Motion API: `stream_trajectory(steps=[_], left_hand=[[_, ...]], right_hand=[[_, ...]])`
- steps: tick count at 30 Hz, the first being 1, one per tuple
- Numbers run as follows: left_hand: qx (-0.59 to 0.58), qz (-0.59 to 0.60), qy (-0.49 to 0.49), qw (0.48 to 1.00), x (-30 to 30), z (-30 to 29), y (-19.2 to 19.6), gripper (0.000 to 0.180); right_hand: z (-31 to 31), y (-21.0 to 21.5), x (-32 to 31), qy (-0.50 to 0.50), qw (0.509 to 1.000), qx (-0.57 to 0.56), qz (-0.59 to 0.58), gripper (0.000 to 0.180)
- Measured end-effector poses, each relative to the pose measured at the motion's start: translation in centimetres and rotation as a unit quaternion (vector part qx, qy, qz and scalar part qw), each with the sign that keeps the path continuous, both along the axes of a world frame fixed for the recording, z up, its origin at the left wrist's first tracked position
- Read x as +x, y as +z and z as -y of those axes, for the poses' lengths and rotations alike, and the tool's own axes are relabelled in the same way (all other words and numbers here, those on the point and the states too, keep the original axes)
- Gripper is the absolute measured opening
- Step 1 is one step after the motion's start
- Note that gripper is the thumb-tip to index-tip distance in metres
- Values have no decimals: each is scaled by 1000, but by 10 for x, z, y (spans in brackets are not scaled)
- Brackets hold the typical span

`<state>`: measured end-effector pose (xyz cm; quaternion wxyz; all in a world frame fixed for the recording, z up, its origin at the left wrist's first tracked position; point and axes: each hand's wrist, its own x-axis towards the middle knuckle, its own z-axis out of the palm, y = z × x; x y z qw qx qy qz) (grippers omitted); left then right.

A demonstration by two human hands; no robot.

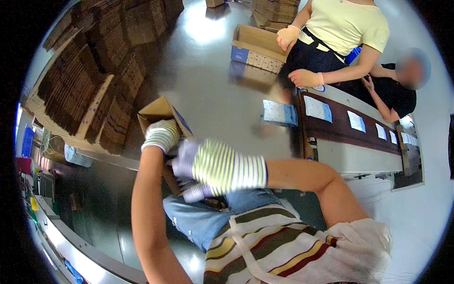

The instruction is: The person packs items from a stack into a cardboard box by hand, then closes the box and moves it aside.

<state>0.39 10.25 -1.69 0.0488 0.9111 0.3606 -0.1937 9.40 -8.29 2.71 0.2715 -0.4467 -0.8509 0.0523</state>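
A brown cardboard box (156,110), partly folded up, stands tilted at the edge of the metal table, with a blue patch on its right side. My left hand (161,136), in a white and green striped glove, grips the near part of this box, and its fingertips are hidden in the fold. Just to the right, my right hand (217,165) wears a striped glove with grey fingers. It is smeared by motion and lies beside the box's lower panels, which it partly hides; whether it touches them is unclear.
Stacks of flat cardboard (61,94) fill the left. An open printed carton (260,47) stands across the metal table (208,75), by a co-worker in yellow (350,23). A dark conveyor belt (340,130) carries several white-and-blue packets (318,109); another person sits beyond.
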Motion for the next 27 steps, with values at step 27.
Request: stream_trajectory(steps=[27], left_hand=[[87,177,-74,978,-33,77,12,36]], right_hand=[[24,-69,185,-283,956,-82,-9,37]])
